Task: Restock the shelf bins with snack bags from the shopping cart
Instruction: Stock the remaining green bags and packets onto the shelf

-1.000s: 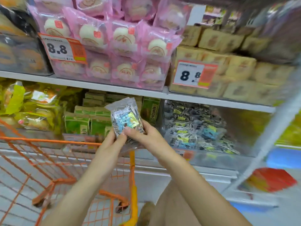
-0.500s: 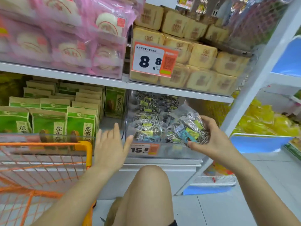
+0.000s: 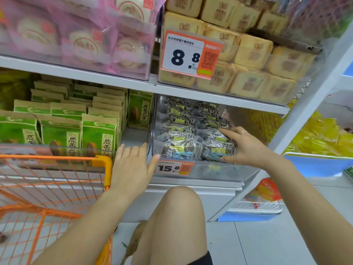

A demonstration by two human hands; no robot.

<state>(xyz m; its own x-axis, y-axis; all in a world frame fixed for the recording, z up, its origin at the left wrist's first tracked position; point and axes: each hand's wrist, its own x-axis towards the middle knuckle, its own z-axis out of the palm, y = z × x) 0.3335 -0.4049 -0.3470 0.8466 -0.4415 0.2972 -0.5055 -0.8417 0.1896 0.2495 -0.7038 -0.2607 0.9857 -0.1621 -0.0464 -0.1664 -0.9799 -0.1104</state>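
Here, two hands work at the lower shelf. The right hand point(image 3: 246, 146) reaches into the clear bin point(image 3: 191, 169), its grip curled over a snack bag point(image 3: 217, 144) of striped seeds lying at the front right of the pile. A second front bag point(image 3: 177, 144) lies just beside it; those behind blur together, perhaps six more. The left hand point(image 3: 133, 165) hovers with fingers spread, its grip holding nothing, between the bin and the orange shopping cart point(image 3: 57, 180). Two price tags show: 8.8 point(image 3: 191, 54) and 15.8 point(image 3: 173, 167).
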